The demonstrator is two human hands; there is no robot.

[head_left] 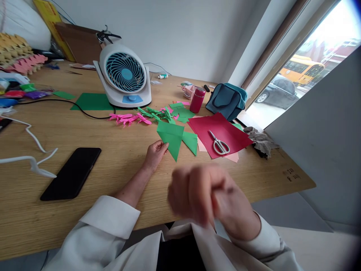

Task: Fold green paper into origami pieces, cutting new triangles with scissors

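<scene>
- The fan (126, 73) stands upright on the tabletop (118, 150) and serves as the landmark here.
- In front of the fan, toward its right, the left hand (156, 153) holds a folded green paper (171, 135), its thumb and fingers pinched together on the paper's left edge; one corner points toward the person.
- A smaller green triangle (191, 143) shows farther right of the fan, right beside the held paper; whether the two are joined, I cannot tell.
- The right hand (203, 195), blurred, is nearest the camera, well in front of the fan and to its right. Its fingers are curled into a fist; whether they hold anything, I cannot tell.
- Pink cut-outs (128, 119) lie just in front of the fan, with green cut-outs (155, 114) to its front right.
- Well right of the fan, white-handled scissors (221, 146) rest on red sheets (218, 128).
- Right of the fan stand a red flask (197, 100) and, farther off, a teal bag (227, 101).
- A dark green sheet (89, 102) lies just left of the fan.
- A black phone (72, 173) lies well in front of the fan, to its left.
</scene>
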